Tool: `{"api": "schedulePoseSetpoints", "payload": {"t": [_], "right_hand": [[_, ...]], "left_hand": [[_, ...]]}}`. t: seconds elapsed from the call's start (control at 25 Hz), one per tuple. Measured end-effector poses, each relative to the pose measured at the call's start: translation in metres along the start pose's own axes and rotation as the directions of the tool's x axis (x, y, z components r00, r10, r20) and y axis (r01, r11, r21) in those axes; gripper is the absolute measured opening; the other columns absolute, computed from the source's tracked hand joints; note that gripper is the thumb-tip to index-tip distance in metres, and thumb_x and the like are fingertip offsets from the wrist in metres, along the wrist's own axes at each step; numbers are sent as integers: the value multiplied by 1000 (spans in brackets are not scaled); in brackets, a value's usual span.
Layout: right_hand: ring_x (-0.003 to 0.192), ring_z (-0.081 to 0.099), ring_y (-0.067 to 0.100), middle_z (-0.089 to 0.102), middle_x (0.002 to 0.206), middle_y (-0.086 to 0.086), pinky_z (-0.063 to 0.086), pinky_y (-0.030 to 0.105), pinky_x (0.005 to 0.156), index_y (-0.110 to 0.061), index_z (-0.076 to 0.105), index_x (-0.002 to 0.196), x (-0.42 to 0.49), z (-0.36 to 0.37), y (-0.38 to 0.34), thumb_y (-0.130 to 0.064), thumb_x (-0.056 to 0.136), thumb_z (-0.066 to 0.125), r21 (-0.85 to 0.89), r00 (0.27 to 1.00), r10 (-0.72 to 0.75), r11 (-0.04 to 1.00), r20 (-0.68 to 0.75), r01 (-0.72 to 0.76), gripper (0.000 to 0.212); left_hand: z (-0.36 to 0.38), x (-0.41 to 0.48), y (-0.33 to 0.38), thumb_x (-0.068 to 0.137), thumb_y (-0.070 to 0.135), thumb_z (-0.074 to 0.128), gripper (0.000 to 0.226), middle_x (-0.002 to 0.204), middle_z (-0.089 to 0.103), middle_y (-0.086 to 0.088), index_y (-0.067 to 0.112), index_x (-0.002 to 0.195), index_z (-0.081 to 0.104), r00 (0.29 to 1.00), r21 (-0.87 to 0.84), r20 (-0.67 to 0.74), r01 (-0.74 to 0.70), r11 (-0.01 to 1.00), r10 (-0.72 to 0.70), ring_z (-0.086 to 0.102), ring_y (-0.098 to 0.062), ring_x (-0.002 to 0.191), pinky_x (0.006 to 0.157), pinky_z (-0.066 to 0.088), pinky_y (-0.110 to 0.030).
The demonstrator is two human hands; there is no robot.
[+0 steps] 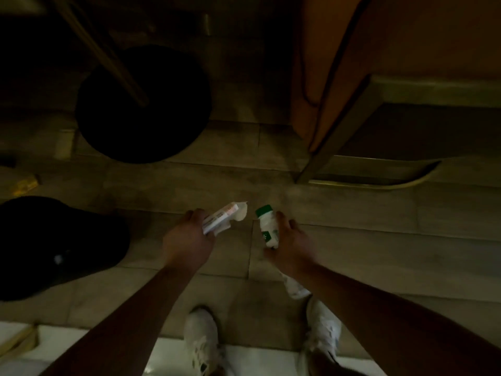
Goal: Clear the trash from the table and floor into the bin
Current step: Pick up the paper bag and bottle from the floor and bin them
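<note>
1. The left hand (189,237) is closed around a flat white cardboard carton (221,218) with crumpled white paper (241,213) at its far end. The carton's long axis runs up and to the right, away from the wrist.
2. The right hand (290,242) grips one small white plastic bottle with a green screw cap (267,226). Its long axis is nearly upright in the view, cap end pointing away from the wrist and leaning slightly towards the left hand.
3. Both items are held above a dull tiled floor (379,240), just beside each other with a narrow gap between them.
4. Beyond the left hand lies a round black opening, seemingly the bin (143,104); it is too dark to tell its material.
5. Outward of the left forearm sits one dark rounded shape (54,245), unclear in the gloom.
6. Beyond the right hand stands an orange-brown wooden panel (406,50) with a metal frame.
7. Two white shoes (202,340) show below the forearms.
</note>
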State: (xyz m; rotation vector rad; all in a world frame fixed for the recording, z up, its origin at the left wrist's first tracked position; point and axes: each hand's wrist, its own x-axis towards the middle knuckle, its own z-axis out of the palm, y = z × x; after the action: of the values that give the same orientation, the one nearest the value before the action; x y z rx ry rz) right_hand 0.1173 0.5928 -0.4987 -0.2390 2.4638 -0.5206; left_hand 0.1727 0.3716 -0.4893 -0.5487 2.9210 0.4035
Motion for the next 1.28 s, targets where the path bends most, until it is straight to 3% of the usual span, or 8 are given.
{"api": "schedulePoseSetpoints", "payload": {"t": [0.08, 0.28, 0.56, 0.68, 0.88, 1.08, 1.28], "right_hand": [[110, 61, 26, 51, 135, 7, 57, 42, 83, -27, 16, 149, -36, -32, -18, -45, 76, 72, -10, 999, 40, 999, 11, -40, 93], [108, 61, 27, 51, 131, 8, 57, 43, 81, -27, 17, 147, -131, -128, -70, -43, 77, 71, 36, 991, 100, 994, 84, -103, 90], [102, 63, 28, 55, 124, 8, 55, 41, 80, -29, 20, 144, -248, -242, -112, -46, 73, 71, 86, 975, 165, 980, 151, -179, 89], [110, 59, 31, 53, 127, 11, 52, 42, 90, -25, 21, 147, -263, -270, -123, -43, 73, 74, 104, 979, 107, 987, 172, -126, 93], [119, 56, 30, 53, 135, 13, 46, 36, 99, -18, 25, 147, -267, -299, -135, -35, 72, 79, 115, 973, -29, 993, 230, 2, 93], [109, 60, 30, 61, 124, 15, 47, 32, 89, -11, 42, 134, -260, -312, -149, -28, 72, 82, 25, 949, -51, 999, 310, 45, 76], [107, 60, 26, 62, 123, 13, 46, 27, 82, -10, 45, 130, -270, -288, -200, -26, 71, 81, -122, 928, -72, 985, 367, 125, 71]], "left_hand": [[-40, -21, 19, 75, 33, 70, 36, 98, 67, -4, 20, 108, 60, 998, 2, 64, 2, 1000, -2, 66, -23, 77, 56, 49, -29], [-168, -86, 52, 74, 30, 69, 37, 99, 67, -6, 19, 108, 61, 988, -111, 108, 121, 986, -110, 65, -23, 80, 61, 46, -27], [-317, -178, 89, 73, 32, 61, 19, 82, 62, 1, 23, 89, 57, 934, -206, 185, 341, 917, -305, 65, -22, 75, 59, 44, -27], [-348, -205, 105, 74, 29, 58, 12, 78, 62, 3, 25, 85, 56, 880, -264, 211, 470, 842, -425, 63, -21, 73, 59, 44, -26], [-385, -241, 126, 76, 43, 57, 12, 73, 61, 8, 34, 77, 49, 772, -366, 164, 625, 689, -614, 56, -10, 62, 48, 34, -22], [-398, -278, 103, 80, 47, 60, 16, 71, 61, 11, 34, 83, 52, 677, -417, 99, 693, 588, -729, 55, -4, 58, 45, 34, -20], [-396, -307, 47, 79, 44, 63, 17, 71, 58, 11, 34, 87, 52, 634, -488, 187, 722, 490, -750, 54, -5, 62, 49, 37, -19]]}}
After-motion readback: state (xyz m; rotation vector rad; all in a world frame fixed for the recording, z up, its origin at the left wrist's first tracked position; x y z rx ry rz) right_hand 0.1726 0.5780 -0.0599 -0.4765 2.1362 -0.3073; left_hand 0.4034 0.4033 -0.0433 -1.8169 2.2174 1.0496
